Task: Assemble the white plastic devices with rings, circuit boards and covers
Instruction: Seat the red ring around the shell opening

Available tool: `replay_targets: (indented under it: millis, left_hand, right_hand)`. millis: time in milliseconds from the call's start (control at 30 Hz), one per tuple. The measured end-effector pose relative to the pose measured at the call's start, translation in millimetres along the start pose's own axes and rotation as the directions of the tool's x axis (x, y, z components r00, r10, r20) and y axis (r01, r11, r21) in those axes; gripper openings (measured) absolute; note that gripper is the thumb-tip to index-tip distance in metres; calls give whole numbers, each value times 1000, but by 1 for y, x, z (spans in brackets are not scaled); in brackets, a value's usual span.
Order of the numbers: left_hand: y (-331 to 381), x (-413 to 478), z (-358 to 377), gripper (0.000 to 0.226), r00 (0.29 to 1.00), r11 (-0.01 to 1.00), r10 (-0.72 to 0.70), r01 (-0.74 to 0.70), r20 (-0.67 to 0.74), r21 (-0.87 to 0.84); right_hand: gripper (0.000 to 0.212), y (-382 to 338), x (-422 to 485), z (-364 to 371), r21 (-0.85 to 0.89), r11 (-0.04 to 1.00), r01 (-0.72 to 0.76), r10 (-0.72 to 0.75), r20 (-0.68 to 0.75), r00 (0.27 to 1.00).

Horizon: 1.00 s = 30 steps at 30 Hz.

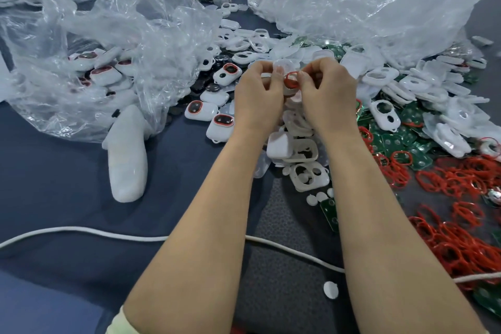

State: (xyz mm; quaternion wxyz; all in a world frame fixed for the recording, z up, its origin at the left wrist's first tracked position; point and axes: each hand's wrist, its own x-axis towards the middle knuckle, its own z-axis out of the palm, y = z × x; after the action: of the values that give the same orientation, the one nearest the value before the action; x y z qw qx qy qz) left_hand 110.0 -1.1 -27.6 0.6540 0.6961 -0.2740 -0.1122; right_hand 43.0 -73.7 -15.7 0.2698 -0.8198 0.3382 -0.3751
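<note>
From the head camera, both hands are raised over the heap of white shells: the left hand (259,92) pinches a white plastic piece (282,65), and the right hand (329,89) pinches a red ring (291,79) against it. Loose red rings (461,241) and green circuit boards (398,138) lie to the right on the blue cloth (54,192).

Blue-covered table (54,184): white cable (81,230), red rings (461,249), green circuit boards (418,153), white housings (309,177), clear plastic bags (366,8).

A thin red rubber ring (291,80) at frame centre matches the heap of red rings (461,249) at lower right. Green circuit boards (401,139) with pale round spots sit among white plastic shells (385,114) at right. The worktop (54,198) is dark blue.
</note>
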Motion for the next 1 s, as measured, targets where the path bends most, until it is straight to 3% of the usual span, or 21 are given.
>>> replay_targets:
  millis: [600, 833, 1000]
  left_hand:
    - [-11, 0, -4, 20, 999, 997, -3, 0, -33, -81]
    - [-10, -2, -5, 5, 1000, 998, 15, -15, -6, -66]
    - [-8, -3, -6, 21, 999, 997, 4, -1, 35, -82]
  right_hand:
    - [17, -5, -1, 10, -89, 995, 43, -38, 56, 998]
    - [19, -5, 0, 9, -92, 995, 33, -27, 69, 997]
    - [19, -3, 0, 9, -101, 994, 47, -41, 61, 997]
